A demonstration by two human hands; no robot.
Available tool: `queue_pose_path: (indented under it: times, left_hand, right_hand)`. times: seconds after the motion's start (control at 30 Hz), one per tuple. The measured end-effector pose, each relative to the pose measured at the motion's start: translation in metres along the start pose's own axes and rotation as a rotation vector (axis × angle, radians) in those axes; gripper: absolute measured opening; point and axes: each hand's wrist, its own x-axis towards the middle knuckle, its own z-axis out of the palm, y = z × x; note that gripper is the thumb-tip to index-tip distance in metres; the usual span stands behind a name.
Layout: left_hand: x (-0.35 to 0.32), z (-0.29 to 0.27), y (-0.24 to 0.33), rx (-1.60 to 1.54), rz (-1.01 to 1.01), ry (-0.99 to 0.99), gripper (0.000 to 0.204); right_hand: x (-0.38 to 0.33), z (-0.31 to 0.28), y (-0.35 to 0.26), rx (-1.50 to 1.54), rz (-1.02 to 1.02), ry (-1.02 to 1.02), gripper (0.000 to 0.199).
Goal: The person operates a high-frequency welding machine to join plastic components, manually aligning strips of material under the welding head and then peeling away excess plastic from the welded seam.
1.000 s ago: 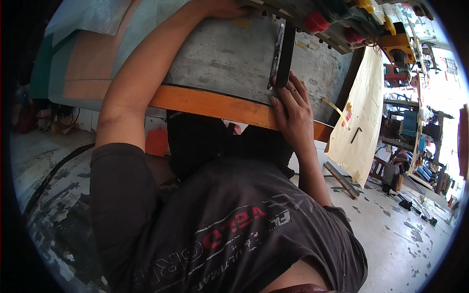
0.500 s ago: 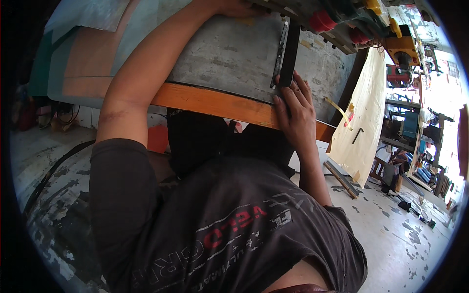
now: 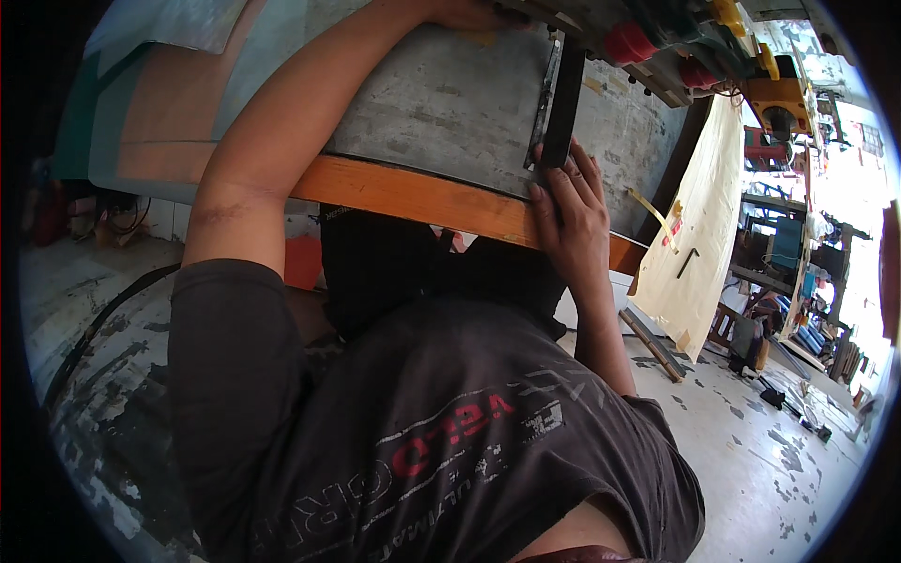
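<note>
My right hand (image 3: 574,202) is at the near end of a long black bar (image 3: 565,103), with the thumb on the left and the fingers curled about its end. The bar lies over a worn grey metal table (image 3: 432,113) and runs away from me under a machine head. Close along the bar's left side is a thin metal strip (image 3: 542,103). My left arm reaches across the table to the far side, where my left hand (image 3: 469,13) is beside the machine's lower edge. Its fingers are in shadow and partly hidden by the machine.
An orange wooden edge (image 3: 413,199) fronts the table. The machine carries red knobs (image 3: 627,43) and a yellow control box (image 3: 779,105). On the right hang a cream sheet (image 3: 690,244) and, against it, a black hex key (image 3: 688,263). A dark hose (image 3: 103,319) crosses the floor at left.
The view has shifted slightly, so the machine and bar sit a little farther right. Both hands keep their places at the bar's end and beside the machine.
</note>
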Motion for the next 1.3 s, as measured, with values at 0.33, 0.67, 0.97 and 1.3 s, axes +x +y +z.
queue_pose_path:
  times: [0.33,0.67,0.97,1.3]
  left_hand:
    - [-0.007,0.002,-0.006,-0.158,-0.071,0.024,0.028]
    - [-0.006,0.011,-0.026,-0.001,-0.053,-0.007,0.036]
    - [0.001,0.003,-0.006,0.046,-0.075,-0.039,0.028]
    - [-0.002,0.007,-0.015,0.020,-0.115,-0.021,0.029]
  right_hand:
    - [-0.002,0.001,0.002,-0.006,-0.011,-0.004,0.038]
    - [0.000,0.001,0.001,0.003,-0.015,0.003,0.036]
    - [0.000,0.000,0.001,0.007,-0.004,0.005,0.034]
    - [-0.001,0.001,0.001,-0.003,0.004,-0.001,0.034]
